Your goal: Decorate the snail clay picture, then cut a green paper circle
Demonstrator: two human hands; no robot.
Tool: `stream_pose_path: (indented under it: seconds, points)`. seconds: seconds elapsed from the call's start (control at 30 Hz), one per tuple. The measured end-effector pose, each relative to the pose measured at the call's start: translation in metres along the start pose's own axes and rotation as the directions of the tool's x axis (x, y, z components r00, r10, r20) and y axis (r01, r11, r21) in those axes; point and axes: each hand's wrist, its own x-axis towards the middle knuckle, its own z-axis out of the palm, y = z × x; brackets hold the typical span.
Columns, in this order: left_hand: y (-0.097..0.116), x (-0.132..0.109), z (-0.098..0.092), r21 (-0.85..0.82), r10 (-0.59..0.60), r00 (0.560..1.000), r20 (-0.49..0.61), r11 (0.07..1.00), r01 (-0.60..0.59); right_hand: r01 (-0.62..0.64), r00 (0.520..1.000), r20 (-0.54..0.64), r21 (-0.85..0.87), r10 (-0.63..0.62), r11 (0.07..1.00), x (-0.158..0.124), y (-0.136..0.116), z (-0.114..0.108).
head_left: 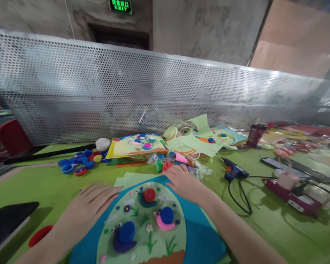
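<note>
A craft picture (159, 198) lies in front of me, a pale green oval on a blue sheet (200, 234). Three clay snails with bottle-cap shells sit on it: one with a red cap (149, 195), one pink with a blue cap (166, 215), one purple with a blue cap (127, 232). Clay grass and flowers surround them. My left hand (92, 201) rests at the sheet's left edge, fingers stretched out. Across the top right edge lies my right hand (183, 179), fingers extended and flat. Neither hand grips anything I can see.
Blue and red caps (81, 161) are piled at the left. Behind the sheet are other craft pictures (137, 146) and bagged clay (178, 161). At right lie a glue gun (233, 170) with a cord, a purple power strip (293, 196) and a cup (256, 134). A perforated metal screen (165, 84) stands behind.
</note>
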Motion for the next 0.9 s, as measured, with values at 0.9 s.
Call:
stream_pose_path:
  seconds: [0.9]
  points:
    - [0.046, 0.006, 0.002, -0.244, 0.011, 0.961, 0.276, 0.968, 0.058, 0.273, 0.96, 0.006, 0.193, -0.28, 0.942, -0.003, -0.016, -0.003]
